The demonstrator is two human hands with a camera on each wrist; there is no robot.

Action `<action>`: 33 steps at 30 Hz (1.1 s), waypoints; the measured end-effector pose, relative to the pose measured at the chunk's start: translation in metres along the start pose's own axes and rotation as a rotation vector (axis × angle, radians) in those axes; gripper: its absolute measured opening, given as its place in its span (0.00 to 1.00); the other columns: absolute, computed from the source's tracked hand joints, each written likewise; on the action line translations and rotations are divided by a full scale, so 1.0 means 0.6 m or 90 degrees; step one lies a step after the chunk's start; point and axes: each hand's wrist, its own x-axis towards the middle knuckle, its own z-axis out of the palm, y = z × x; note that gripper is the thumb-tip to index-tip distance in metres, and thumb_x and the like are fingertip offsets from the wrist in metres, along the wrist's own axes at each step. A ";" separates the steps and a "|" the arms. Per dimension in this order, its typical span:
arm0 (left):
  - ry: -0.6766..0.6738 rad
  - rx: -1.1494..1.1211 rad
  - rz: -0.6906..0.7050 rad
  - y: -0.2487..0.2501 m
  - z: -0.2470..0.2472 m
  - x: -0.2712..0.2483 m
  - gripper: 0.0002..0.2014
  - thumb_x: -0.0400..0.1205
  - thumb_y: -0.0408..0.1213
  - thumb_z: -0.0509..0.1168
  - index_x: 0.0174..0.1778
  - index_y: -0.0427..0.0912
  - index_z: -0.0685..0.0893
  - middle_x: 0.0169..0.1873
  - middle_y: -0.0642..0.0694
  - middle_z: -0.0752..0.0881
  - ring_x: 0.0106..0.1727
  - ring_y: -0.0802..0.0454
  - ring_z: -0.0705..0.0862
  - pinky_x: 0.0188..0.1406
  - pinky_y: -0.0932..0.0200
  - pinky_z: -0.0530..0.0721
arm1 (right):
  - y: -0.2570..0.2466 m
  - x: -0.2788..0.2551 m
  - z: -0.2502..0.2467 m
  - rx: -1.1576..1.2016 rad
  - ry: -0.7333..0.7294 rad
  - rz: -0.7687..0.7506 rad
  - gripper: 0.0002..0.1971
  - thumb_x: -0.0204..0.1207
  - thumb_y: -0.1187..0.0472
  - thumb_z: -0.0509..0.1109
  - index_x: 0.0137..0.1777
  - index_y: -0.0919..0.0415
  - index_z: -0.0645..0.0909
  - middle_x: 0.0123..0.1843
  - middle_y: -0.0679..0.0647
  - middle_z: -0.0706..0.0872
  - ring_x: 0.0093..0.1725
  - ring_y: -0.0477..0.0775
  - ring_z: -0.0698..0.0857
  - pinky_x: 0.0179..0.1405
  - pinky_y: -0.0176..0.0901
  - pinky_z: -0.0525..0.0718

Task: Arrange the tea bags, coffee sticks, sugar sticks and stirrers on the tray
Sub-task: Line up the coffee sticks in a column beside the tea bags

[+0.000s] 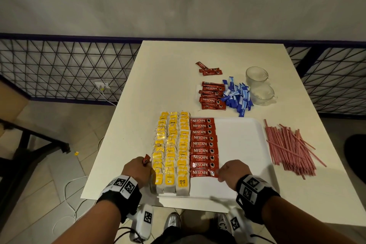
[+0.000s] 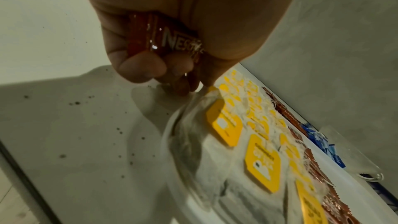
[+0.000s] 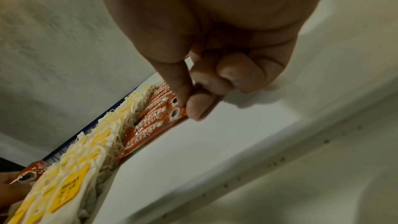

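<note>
White bench, white plastic tray [image 1: 245,140]: yellow-tagged tea bags [image 1: 172,150] and red coffee sticks [image 1: 204,147] lined up. Your right hand [image 1: 231,172] pinches the nearest stick; your left hand [image 1: 136,170] grips spares. Blue sugar sticks [image 1: 236,96], striped stirrers [image 1: 289,148] wait outside.

You stand in what looks like a café or canteen corner rather than a home; the pale desk [image 1: 170,77] carries catering stock in bulk: piles of coffee sticks [image 1: 212,95], blue sugar sticks [image 1: 236,96], a heap of striped stirrers [image 1: 289,149], two glass cups [image 1: 257,75] and a white serving tray [image 1: 243,140]; a dark mesh railing [image 1: 65,69], a plain wall and a tiled floor [image 1: 39,200] surround it.
</note>
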 end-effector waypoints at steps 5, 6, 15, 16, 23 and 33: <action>0.058 -0.220 -0.062 0.002 -0.018 -0.021 0.10 0.83 0.45 0.59 0.44 0.42 0.77 0.39 0.39 0.85 0.37 0.39 0.86 0.32 0.53 0.88 | 0.005 0.003 -0.005 -0.014 0.002 -0.008 0.21 0.76 0.40 0.64 0.35 0.55 0.85 0.37 0.48 0.90 0.41 0.50 0.87 0.49 0.44 0.84; 0.092 -0.248 -0.050 0.002 -0.025 -0.025 0.11 0.83 0.46 0.59 0.45 0.42 0.76 0.39 0.37 0.85 0.37 0.37 0.86 0.34 0.50 0.89 | 0.006 0.004 -0.009 -0.023 0.031 -0.016 0.23 0.76 0.37 0.62 0.35 0.56 0.82 0.38 0.49 0.90 0.41 0.50 0.87 0.49 0.45 0.84; -0.204 -0.453 0.305 0.134 -0.055 -0.094 0.07 0.81 0.25 0.66 0.47 0.40 0.84 0.29 0.49 0.81 0.26 0.51 0.84 0.22 0.59 0.81 | -0.082 -0.038 -0.045 0.287 -0.031 -0.329 0.08 0.75 0.45 0.73 0.48 0.46 0.83 0.39 0.45 0.86 0.35 0.42 0.82 0.39 0.40 0.77; -0.212 -0.458 0.312 0.144 -0.052 -0.094 0.07 0.80 0.24 0.67 0.49 0.40 0.85 0.30 0.49 0.80 0.26 0.52 0.85 0.21 0.60 0.81 | -0.087 -0.042 -0.047 0.316 -0.035 -0.343 0.05 0.76 0.49 0.73 0.45 0.48 0.83 0.36 0.45 0.85 0.31 0.41 0.80 0.37 0.40 0.77; -0.267 -0.558 0.282 0.141 -0.046 -0.089 0.02 0.80 0.26 0.67 0.43 0.32 0.84 0.31 0.39 0.87 0.24 0.50 0.82 0.23 0.59 0.80 | -0.057 -0.038 -0.069 0.514 -0.090 -0.280 0.07 0.79 0.62 0.70 0.41 0.63 0.81 0.33 0.56 0.86 0.23 0.48 0.71 0.24 0.39 0.72; -0.190 -0.551 0.230 0.140 -0.022 -0.100 0.04 0.80 0.30 0.70 0.42 0.34 0.83 0.27 0.41 0.86 0.22 0.50 0.80 0.20 0.59 0.78 | -0.021 -0.042 -0.063 0.463 -0.156 -0.203 0.03 0.79 0.66 0.70 0.44 0.65 0.80 0.34 0.55 0.87 0.24 0.48 0.71 0.21 0.36 0.71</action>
